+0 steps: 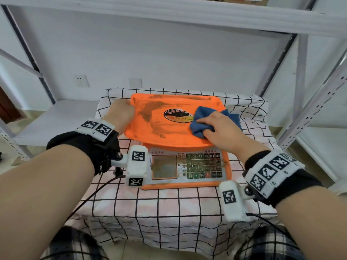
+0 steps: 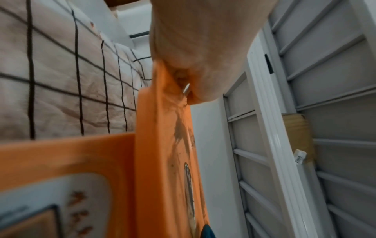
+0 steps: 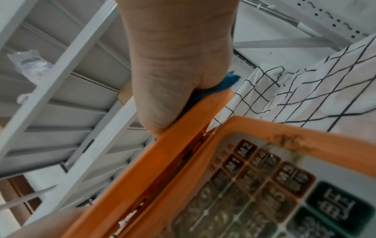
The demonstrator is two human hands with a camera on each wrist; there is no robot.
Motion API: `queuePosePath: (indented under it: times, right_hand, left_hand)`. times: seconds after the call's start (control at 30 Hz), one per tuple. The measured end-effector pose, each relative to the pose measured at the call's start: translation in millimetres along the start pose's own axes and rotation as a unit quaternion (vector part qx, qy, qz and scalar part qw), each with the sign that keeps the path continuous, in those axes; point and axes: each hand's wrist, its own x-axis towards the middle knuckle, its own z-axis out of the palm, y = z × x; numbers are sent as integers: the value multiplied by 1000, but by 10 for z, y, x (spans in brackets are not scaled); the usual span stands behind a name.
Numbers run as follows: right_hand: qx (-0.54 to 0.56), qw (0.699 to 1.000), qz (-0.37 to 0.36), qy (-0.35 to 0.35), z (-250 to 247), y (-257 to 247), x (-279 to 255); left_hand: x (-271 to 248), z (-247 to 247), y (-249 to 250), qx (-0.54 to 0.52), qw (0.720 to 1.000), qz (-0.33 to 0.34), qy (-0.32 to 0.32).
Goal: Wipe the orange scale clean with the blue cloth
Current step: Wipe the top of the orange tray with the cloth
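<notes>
- left hand [image 1: 121, 114] grips the far-left corner of the scale [image 1: 169, 126], thumb over the tray rim as the left wrist view shows; it steadies the tray.
- the scale sits on a checked sheet [image 1: 169, 212], its tray long side to side, keypad [image 1: 204, 166] facing the person.
- brown smears [image 1: 150, 113] run across the tray's left and middle, just beside the left hand, left of the oval sticker [image 1: 178, 115].
- right hand [image 1: 219, 128] clutches the bunched cloth [image 1: 203, 119], fingers curled on it, pressing it onto the tray's right part.
- so the dirt lies leftward from the cloth, along the tray's long axis; i judge the coming stroke should sweep left toward the bracing hand.
- the keypad also looks grimy.
</notes>
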Motion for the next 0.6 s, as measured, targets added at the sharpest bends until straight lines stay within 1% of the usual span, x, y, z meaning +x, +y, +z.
queuePosePath:
  times: [0.07,0.1,0.23,0.33,0.4,0.43,0.53,0.6]
  right_hand:
    - [53,998,17,6,-48,-129,-37]
    - [61,998,10,7,-50,-219,-34]
    - [54,995,-73,-30,132,-724,59]
    - [44,994,-86,-59,210,-876,70]
    - [50,995,-65,-52,143,-773,4]
    - [59,997,-35,-42,91,-679,-50]
    - [80,994,71,21,-13,-362,-243]
    - [39,993,94,61,-11,-294,-302]
  left_hand:
    - [-80,-42,10,-12,1000,3,-8]
    - [-114,-56,6,-14,1000,5,-7]
    - [-243,-88,-32,-40,999,0,4]
    - [-358,-80,-88,-85,996,6,-9]
    - [-437,-70,-125,-94,995,11,-12]
    - [-478,-75,-135,-96,995,15,-13]
    - [-592,-98,-134,-118,993,28,3]
    - [-640,-132,-147,-132,991,35,14]
